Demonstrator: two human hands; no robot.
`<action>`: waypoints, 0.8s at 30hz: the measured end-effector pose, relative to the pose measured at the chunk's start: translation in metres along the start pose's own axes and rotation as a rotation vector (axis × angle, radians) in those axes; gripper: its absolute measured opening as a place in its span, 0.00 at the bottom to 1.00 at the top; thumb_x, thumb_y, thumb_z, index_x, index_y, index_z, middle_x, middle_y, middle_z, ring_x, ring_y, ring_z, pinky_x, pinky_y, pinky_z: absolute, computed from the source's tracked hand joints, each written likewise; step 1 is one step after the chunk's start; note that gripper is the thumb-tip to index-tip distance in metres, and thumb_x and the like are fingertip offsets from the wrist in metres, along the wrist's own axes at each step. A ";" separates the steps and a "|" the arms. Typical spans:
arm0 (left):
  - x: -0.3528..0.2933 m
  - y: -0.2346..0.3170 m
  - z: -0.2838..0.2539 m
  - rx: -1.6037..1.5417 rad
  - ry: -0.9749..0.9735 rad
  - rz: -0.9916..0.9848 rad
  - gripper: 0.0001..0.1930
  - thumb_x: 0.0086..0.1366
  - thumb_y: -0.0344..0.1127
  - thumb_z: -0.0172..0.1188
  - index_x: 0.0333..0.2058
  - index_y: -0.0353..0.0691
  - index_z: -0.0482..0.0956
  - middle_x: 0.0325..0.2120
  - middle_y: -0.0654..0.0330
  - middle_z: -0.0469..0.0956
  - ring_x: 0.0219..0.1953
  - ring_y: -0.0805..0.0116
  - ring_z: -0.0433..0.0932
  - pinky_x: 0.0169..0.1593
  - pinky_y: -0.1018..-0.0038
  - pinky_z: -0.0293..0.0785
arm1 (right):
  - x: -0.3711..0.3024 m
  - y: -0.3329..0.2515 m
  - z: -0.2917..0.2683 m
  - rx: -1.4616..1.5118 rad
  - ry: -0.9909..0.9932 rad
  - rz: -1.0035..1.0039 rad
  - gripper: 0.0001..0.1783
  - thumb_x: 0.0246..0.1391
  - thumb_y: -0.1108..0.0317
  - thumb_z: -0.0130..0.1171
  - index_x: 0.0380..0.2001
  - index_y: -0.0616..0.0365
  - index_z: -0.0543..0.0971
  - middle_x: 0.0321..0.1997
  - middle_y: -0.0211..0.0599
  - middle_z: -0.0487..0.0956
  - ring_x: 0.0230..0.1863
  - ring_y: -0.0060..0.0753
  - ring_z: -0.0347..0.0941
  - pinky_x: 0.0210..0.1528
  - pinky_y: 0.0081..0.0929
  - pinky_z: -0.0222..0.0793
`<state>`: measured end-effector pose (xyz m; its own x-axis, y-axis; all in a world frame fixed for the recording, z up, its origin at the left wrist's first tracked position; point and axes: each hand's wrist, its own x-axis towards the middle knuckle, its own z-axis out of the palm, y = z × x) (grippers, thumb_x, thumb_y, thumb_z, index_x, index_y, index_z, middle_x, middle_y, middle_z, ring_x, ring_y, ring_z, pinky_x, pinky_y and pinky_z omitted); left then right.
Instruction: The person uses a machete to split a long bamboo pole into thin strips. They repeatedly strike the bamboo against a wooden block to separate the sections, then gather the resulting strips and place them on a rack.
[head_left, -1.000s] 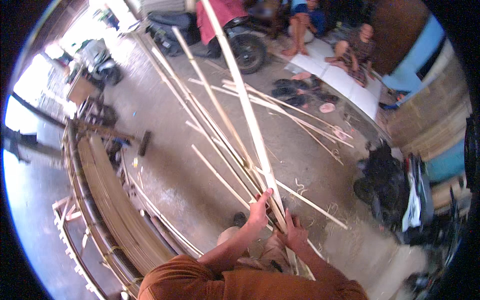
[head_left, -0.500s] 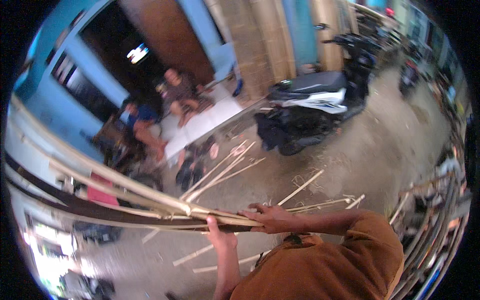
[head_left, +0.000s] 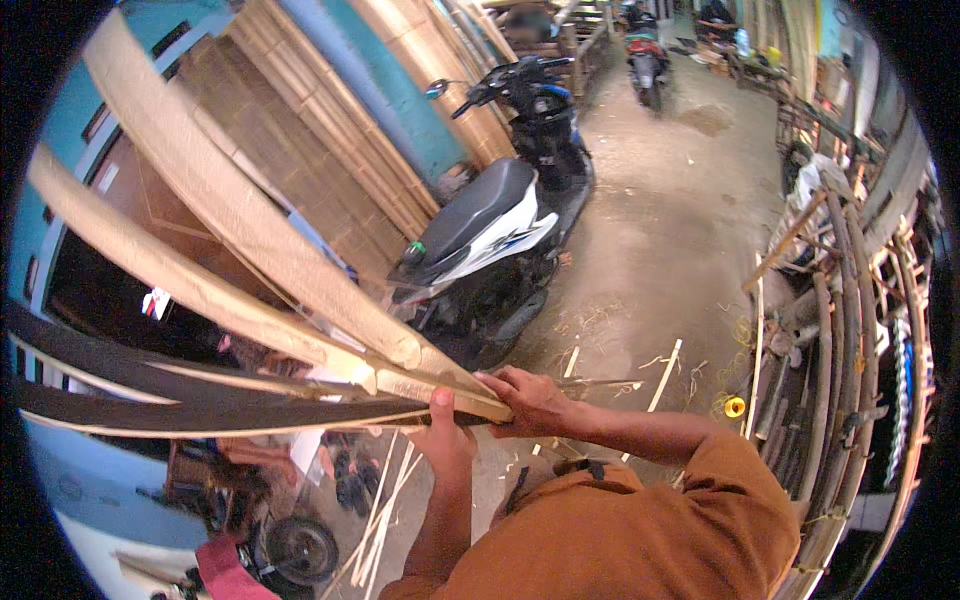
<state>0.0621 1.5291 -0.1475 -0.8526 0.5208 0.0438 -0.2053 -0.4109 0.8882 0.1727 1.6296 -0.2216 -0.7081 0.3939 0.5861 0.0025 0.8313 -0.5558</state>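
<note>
Several long split bamboo strips point(head_left: 210, 295) are bunched together in both my hands, their near ends meeting in front of my chest. From there they fan out toward the left edge. Some show a pale inner face, and others a dark outer skin point(head_left: 240, 412). My left hand point(head_left: 445, 442) grips the bundle close to its end, thumb up on top. My right hand point(head_left: 532, 402) is closed around the very end of the strips, just right of my left hand.
A black and white scooter point(head_left: 480, 235) stands past the bundle. Thin pale strips point(head_left: 380, 510) and shavings lie on the ground. Stacked poles point(head_left: 825, 350) line the right side, with a yellow tape roll point(head_left: 735, 407) near them. Another motorbike point(head_left: 645, 65) stands farther off.
My view has swung to the right, bringing the scooter and the passage nearer the middle. The bundle has swung along, its strips spread wider. Both hands keep their grip.
</note>
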 end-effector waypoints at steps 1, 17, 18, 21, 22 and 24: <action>0.014 -0.006 0.012 -0.018 -0.012 -0.024 0.34 0.59 0.39 0.69 0.59 0.37 0.63 0.46 0.55 0.74 0.47 0.59 0.77 0.49 0.62 0.79 | 0.008 0.006 -0.010 -0.030 0.000 0.052 0.54 0.39 0.52 0.73 0.69 0.40 0.57 0.46 0.45 0.74 0.42 0.52 0.77 0.37 0.45 0.78; 0.170 -0.112 0.252 0.269 -0.506 0.345 0.58 0.50 0.31 0.76 0.67 0.28 0.38 0.64 0.43 0.53 0.63 0.55 0.60 0.66 0.59 0.60 | 0.103 0.166 -0.130 -0.418 0.422 0.303 0.54 0.39 0.58 0.71 0.70 0.46 0.57 0.48 0.44 0.71 0.45 0.51 0.75 0.45 0.42 0.74; 0.172 -0.117 0.269 0.278 -0.510 0.336 0.56 0.50 0.30 0.76 0.67 0.26 0.40 0.62 0.42 0.56 0.62 0.55 0.63 0.64 0.59 0.63 | 0.105 0.179 -0.139 -0.438 0.435 0.309 0.51 0.40 0.56 0.70 0.68 0.49 0.58 0.49 0.46 0.71 0.46 0.52 0.75 0.45 0.42 0.74; 0.181 -0.133 0.330 0.161 -0.607 0.304 0.42 0.53 0.28 0.73 0.61 0.25 0.55 0.54 0.45 0.69 0.52 0.59 0.74 0.56 0.65 0.73 | 0.113 0.224 -0.178 -0.448 0.498 0.293 0.46 0.43 0.53 0.69 0.65 0.54 0.63 0.52 0.48 0.70 0.47 0.52 0.74 0.47 0.42 0.74; 0.189 -0.146 0.346 0.135 -0.646 0.288 0.41 0.53 0.27 0.72 0.60 0.26 0.56 0.54 0.45 0.70 0.51 0.60 0.75 0.56 0.64 0.73 | 0.114 0.239 -0.191 -0.446 0.503 0.301 0.47 0.42 0.53 0.69 0.65 0.53 0.63 0.52 0.47 0.70 0.48 0.53 0.74 0.47 0.43 0.73; 0.198 -0.171 0.383 0.077 -0.711 0.261 0.37 0.54 0.26 0.70 0.59 0.27 0.58 0.52 0.45 0.71 0.50 0.61 0.75 0.56 0.63 0.73 | 0.113 0.273 -0.220 -0.441 0.504 0.306 0.47 0.41 0.53 0.70 0.65 0.52 0.63 0.52 0.47 0.70 0.49 0.54 0.73 0.49 0.47 0.72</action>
<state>0.1122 1.9895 -0.1152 -0.3487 0.7814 0.5176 0.0170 -0.5468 0.8371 0.2485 1.9872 -0.1772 -0.2196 0.6780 0.7015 0.5072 0.6936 -0.5116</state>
